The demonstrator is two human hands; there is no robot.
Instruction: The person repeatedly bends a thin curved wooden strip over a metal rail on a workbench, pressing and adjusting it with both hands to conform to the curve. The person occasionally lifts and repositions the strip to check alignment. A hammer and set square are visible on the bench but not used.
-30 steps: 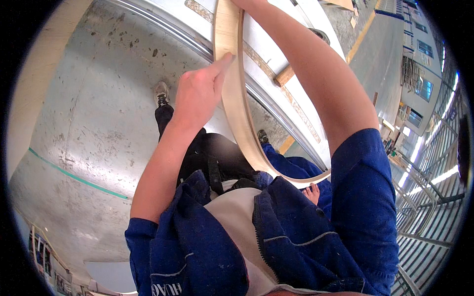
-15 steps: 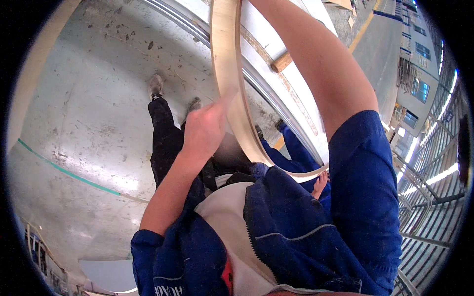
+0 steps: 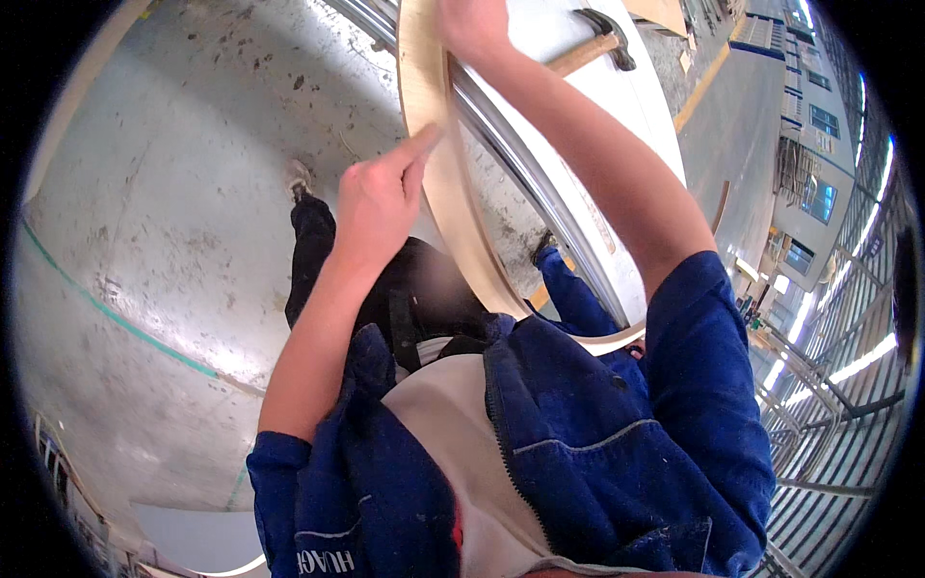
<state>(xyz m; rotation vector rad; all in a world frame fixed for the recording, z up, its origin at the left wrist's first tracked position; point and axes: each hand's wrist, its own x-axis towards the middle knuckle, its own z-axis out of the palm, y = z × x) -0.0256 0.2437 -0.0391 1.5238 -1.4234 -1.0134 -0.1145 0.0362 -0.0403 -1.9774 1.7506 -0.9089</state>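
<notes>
A long curved pale wooden strip (image 3: 427,87) runs from the top edge down to my waist. My left hand (image 3: 378,202) is beside its left face, index finger stretched out and touching the wood, the other fingers curled and partly hidden. At the top edge my right hand (image 3: 474,27) is closed on the strip's upper part, its fingertips hidden. A hammer (image 3: 585,55) with a wooden handle and dark claw head lies on the white panel (image 3: 641,106), behind my right forearm.
Metal rails (image 3: 515,159) edge the panel. Below them is another person's blue trouser leg (image 3: 570,294); a finger (image 3: 636,353) shows by the strip's lower end. My black-trousered leg (image 3: 313,241) stands on the grey floor (image 3: 183,183), which bears a green line (image 3: 125,332).
My right hand has come into view at the top, its forearm drawn back, uncovering the hammer's head. My left hand has shifted slightly left. The other person's hand is now mostly hidden.
</notes>
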